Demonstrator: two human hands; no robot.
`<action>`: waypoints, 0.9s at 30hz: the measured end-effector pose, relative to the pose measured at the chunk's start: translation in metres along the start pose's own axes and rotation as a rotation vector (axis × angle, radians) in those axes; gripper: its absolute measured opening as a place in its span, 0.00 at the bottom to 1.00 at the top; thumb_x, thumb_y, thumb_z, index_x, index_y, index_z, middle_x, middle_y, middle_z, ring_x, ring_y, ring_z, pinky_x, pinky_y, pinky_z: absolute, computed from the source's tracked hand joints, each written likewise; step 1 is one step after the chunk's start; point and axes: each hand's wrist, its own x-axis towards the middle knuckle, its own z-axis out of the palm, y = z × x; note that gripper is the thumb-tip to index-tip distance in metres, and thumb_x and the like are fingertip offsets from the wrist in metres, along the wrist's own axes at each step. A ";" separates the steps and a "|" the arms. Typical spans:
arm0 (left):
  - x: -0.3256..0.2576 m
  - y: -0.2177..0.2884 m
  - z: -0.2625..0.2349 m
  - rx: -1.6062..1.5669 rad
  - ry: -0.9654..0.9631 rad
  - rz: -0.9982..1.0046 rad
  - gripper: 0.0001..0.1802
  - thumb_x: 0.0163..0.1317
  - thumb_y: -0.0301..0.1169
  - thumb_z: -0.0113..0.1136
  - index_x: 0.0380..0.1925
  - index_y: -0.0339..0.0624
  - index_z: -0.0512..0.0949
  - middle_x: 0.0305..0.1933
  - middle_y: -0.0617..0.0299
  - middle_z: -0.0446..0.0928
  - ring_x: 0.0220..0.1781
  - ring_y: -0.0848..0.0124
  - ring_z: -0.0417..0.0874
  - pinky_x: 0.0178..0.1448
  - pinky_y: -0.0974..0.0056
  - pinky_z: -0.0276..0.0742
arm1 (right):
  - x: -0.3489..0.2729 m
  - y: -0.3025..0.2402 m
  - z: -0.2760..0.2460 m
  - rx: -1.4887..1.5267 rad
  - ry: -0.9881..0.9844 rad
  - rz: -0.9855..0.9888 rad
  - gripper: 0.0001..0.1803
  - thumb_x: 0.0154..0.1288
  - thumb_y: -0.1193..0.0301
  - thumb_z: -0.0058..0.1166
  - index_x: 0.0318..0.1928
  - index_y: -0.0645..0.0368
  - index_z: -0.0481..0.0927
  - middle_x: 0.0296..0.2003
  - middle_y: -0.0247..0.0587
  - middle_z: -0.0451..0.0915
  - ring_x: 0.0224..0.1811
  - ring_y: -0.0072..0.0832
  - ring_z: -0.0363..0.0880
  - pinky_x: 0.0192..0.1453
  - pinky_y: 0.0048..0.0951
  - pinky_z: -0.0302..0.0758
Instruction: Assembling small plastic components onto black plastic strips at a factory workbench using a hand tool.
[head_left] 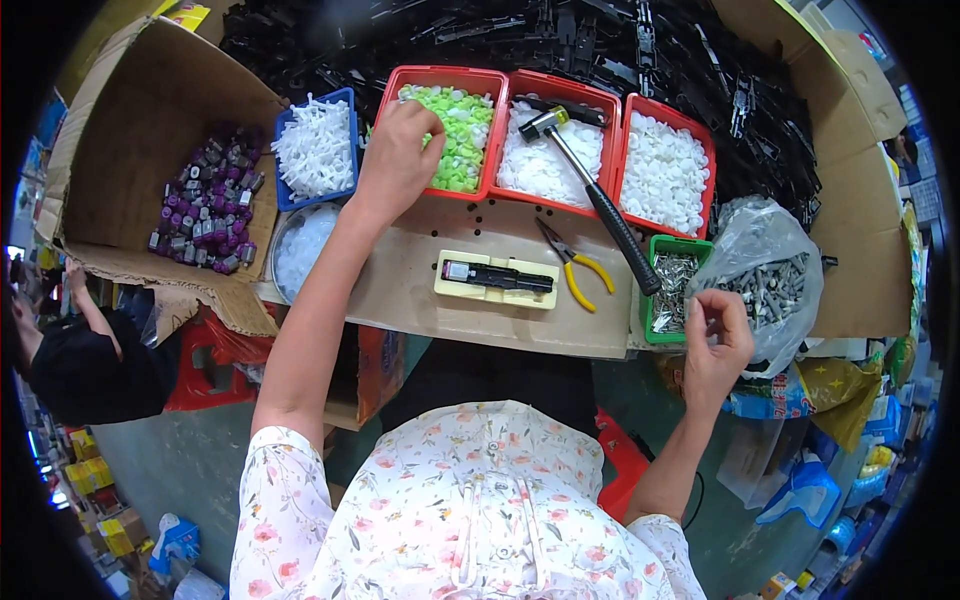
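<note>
My left hand [398, 160] is over the left edge of a red bin of green and white plastic pieces [462, 120], its fingers curled; whatever they may hold is hidden. Beside the green bin of small metal pins [672, 290], my right hand [720, 335] has thumb and forefinger together in a pinch, and I cannot make out anything between them. Between the hands, a cream holder [545, 284] lies on the cardboard worktop with a black assembly [505, 278] in it, a metal and purple part at its left end. Yellow-handled pliers [578, 270] lie to the right of it.
A hammer [590, 180] lies across two red bins of white pieces [662, 175]. At left are a blue bin of white sticks [316, 150], a round bowl [300, 255] and a carton of purple-and-metal parts [205, 205]. A plastic bag of metal parts [775, 290] stands right; black parts [560, 40] are heaped behind.
</note>
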 end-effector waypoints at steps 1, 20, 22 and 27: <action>0.000 0.006 -0.005 -0.004 -0.002 0.003 0.05 0.55 0.23 0.62 0.31 0.34 0.83 0.31 0.54 0.81 0.40 0.58 0.81 0.46 0.56 0.78 | -0.001 -0.003 0.008 0.081 -0.011 0.010 0.03 0.65 0.83 0.57 0.38 0.65 0.79 0.35 0.31 0.76 0.33 0.14 0.73 0.35 0.18 0.68; -0.067 0.117 -0.037 -1.272 0.023 -0.934 0.05 0.64 0.26 0.66 0.37 0.36 0.84 0.32 0.63 0.86 0.32 0.82 0.83 0.35 0.77 0.74 | 0.002 -0.081 0.140 0.544 -0.143 -0.243 0.08 0.59 0.86 0.61 0.39 0.65 0.80 0.40 0.48 0.85 0.42 0.36 0.86 0.46 0.30 0.80; -0.068 0.116 -0.037 -1.255 0.015 -0.913 0.06 0.63 0.26 0.67 0.37 0.36 0.84 0.33 0.63 0.86 0.32 0.82 0.83 0.35 0.77 0.74 | 0.001 -0.081 0.138 0.566 -0.137 -0.239 0.08 0.59 0.86 0.61 0.39 0.66 0.80 0.40 0.48 0.85 0.41 0.35 0.86 0.45 0.30 0.81; -0.069 0.120 -0.034 -1.270 0.018 -0.920 0.06 0.63 0.26 0.67 0.37 0.36 0.84 0.33 0.63 0.86 0.33 0.82 0.84 0.36 0.77 0.75 | -0.001 -0.080 0.131 0.560 -0.171 -0.216 0.07 0.65 0.86 0.58 0.43 0.69 0.80 0.46 0.47 0.83 0.46 0.27 0.83 0.50 0.26 0.83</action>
